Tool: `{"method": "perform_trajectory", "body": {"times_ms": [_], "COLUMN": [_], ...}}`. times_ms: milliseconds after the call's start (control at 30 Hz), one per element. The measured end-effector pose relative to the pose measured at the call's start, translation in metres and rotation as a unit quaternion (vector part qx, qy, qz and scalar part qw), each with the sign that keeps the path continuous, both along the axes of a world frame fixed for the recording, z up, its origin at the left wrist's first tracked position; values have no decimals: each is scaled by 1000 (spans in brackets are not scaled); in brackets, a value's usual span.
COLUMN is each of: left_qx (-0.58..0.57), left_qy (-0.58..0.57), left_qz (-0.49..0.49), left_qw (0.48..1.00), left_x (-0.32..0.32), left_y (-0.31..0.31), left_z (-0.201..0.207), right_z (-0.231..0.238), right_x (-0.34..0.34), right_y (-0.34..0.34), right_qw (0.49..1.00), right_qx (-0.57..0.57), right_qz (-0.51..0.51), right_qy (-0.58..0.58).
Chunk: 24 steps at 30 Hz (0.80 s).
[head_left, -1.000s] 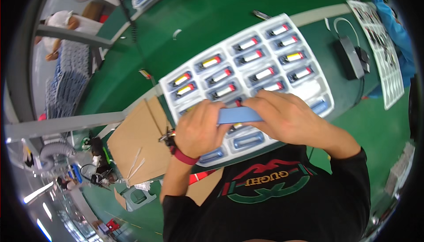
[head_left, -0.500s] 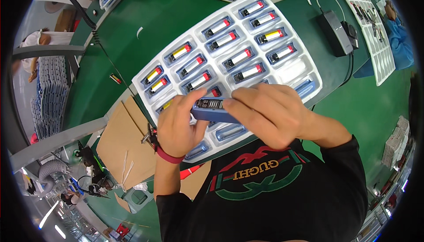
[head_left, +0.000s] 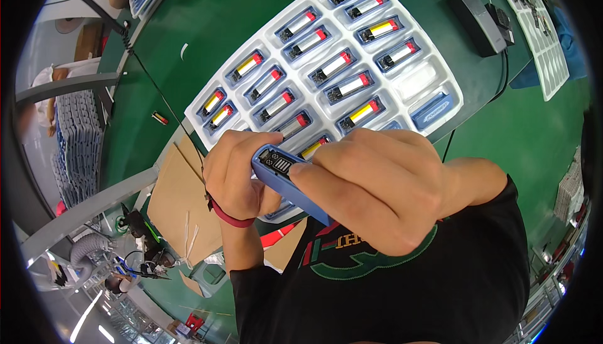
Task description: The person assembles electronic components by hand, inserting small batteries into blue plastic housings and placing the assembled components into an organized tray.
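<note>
My left hand (head_left: 235, 171) grips one end of a blue, narrow plastic case (head_left: 295, 196) with its fingers and thumb. Set into the case's upturned face is a black insert with small slots and contacts. My right hand (head_left: 383, 187) pinches the other end, its thumb pressed onto that dark face. Both hands hover over the near part of a white compartment tray (head_left: 457, 102). In its compartments sit blue shells holding battery cells (head_left: 350, 84) with red ends and small dark boards. Another blue case (head_left: 433, 110) lies in the right corner compartment. My hands hide several near compartments.
On the green table (head_left: 207, 23) a black power adapter (head_left: 475, 23) with cables stands right of the tray. A loose battery cell (head_left: 159, 118) lies to the left, near cardboard (head_left: 182, 212). A second parts tray (head_left: 543, 61) is far right; stacked trays (head_left: 78, 149) stand left.
Both hands have come closer with the blue case, which now slants more steeply down to the right. In the picture the tray has shifted up slightly, showing more cells.
</note>
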<state>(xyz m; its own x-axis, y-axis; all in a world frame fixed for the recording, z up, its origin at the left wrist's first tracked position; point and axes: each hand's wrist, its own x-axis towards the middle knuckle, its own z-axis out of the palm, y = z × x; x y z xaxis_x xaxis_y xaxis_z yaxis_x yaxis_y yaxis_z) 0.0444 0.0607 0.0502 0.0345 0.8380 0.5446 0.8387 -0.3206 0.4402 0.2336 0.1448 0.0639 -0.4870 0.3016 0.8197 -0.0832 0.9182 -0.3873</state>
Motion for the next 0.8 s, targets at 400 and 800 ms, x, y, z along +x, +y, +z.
{"method": "perform_trajectory", "body": {"times_ms": [400, 800], "left_qx": [-33, -129], "left_qy": [4, 24], "left_qz": [-65, -31], "left_qw": [997, 991], "left_x": [0, 6], "left_y": [5, 8], "left_z": [-1, -20], "right_z": [1, -32], "right_x": [12, 13], "right_y": [-3, 4], "right_qw": [993, 969], "right_qx": [-72, -171], "right_qz": [11, -34], "right_qy": [-89, -175]}}
